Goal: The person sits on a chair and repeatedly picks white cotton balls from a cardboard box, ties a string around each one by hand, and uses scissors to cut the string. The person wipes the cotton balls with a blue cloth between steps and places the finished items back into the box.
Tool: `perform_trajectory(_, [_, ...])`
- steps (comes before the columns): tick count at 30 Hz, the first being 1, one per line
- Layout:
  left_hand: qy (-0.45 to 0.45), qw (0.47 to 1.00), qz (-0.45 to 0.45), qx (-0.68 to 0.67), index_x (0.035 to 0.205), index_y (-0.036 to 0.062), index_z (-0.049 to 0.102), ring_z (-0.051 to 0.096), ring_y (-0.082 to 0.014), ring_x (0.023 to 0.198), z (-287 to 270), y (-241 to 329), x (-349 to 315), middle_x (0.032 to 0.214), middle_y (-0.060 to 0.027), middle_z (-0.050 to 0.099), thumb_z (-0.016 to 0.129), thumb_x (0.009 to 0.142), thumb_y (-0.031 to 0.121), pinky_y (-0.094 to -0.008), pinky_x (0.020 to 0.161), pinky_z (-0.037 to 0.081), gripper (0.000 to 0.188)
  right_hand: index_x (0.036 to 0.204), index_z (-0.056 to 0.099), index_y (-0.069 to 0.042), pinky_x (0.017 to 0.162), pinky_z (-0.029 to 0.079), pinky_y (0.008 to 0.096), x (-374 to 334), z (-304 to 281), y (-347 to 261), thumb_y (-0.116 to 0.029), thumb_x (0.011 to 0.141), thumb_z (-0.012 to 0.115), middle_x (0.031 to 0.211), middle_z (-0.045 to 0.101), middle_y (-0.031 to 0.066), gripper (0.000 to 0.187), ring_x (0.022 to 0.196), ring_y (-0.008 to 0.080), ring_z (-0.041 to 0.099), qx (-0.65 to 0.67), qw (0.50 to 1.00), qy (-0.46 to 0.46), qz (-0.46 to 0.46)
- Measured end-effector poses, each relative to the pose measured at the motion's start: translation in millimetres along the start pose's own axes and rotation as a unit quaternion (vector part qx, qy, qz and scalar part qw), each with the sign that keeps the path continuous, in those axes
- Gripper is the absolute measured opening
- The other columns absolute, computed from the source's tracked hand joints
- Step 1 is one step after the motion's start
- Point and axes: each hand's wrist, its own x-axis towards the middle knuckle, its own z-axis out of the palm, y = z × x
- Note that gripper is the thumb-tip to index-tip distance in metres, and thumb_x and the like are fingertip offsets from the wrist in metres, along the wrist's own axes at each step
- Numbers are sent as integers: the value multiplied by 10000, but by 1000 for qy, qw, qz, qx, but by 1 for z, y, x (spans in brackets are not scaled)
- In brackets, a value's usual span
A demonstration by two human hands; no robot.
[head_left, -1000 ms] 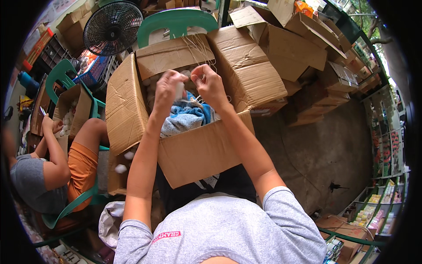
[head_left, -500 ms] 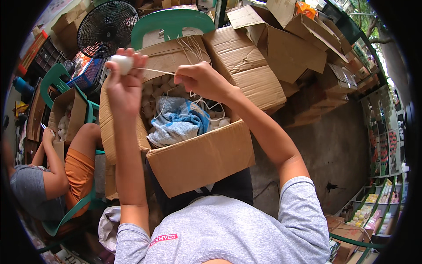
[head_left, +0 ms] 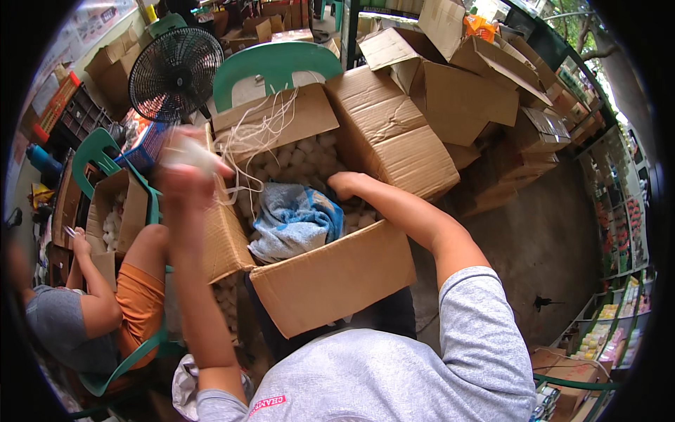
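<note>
Dropping R hand (head_left: 344, 185) since earlier frame, now dipping beside cloth (head_left: 295, 224) in carton (head_left: 334, 281), ctr; curling fingers, can't tell if pinching. Gripping white lump (head_left: 191, 155) in blurred L hand (head_left: 187, 174), upper L, prob. keeping clear of string (head_left: 233, 145) draping over rear flap (head_left: 316, 114).

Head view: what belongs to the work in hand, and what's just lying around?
Likely in use: blurred white piece in left hand; white strings over the open box; white balls and blue-grey cloth in the box, beside the right hand.

Likely just about: black fan; green chair behind the box; piled cartons at right.
</note>
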Motion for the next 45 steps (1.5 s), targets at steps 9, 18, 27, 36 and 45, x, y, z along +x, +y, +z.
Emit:
perform_trajectory(9, [-111, 983, -126, 75, 1306, 107, 457, 472, -86, 784, 46, -84, -58, 891, -8, 490, 524, 998, 298, -230, 733, 439, 368, 1114, 611, -22, 805, 533, 401, -119, -111, -48, -218, 732, 695, 1061, 675, 160, 438, 991, 291, 653, -59, 992, 37, 108])
perform_trajectory(18, [-136, 975, -66, 163, 1275, 68, 456, 523, -144, 779, 62, -97, -84, 914, -85, 591, 515, 1004, 289, -287, 729, 458, 356, 1363, 453, -30, 797, 510, 231, -185, -73, -86, 48, 815, 646, 1010, 644, 89, 586, 911, 113, 626, 694, 560, 344, -295])
perform_trajectory(27, [-136, 974, -82, 163, 1253, 58, 477, 503, -118, 736, 54, -78, -90, 869, -61, 580, 543, 990, 282, -270, 689, 452, 352, 1301, 428, -48, 778, 503, 237, -196, -58, -136, 227, 760, 380, 1027, 627, 110, 609, 940, 137, 615, 558, 520, 549, -342])
perform_trajectory(36, [-173, 970, -94, 141, 1247, 47, 476, 523, -111, 777, 49, -58, -87, 901, -66, 599, 546, 989, 229, -274, 701, 458, 323, 1312, 411, -70, 783, 491, 219, -204, -45, -149, 255, 683, 356, 1066, 623, 117, 710, 966, 139, 613, 479, 707, 460, -243])
perform_trajectory(45, [-188, 968, -90, 143, 1225, 43, 486, 494, -122, 774, 32, -63, -91, 888, -49, 568, 535, 995, 244, -261, 737, 447, 310, 1315, 407, -52, 833, 534, 279, -200, -44, -151, 275, 714, 359, 1078, 619, 122, 686, 1041, 205, 630, 492, 707, 424, -281])
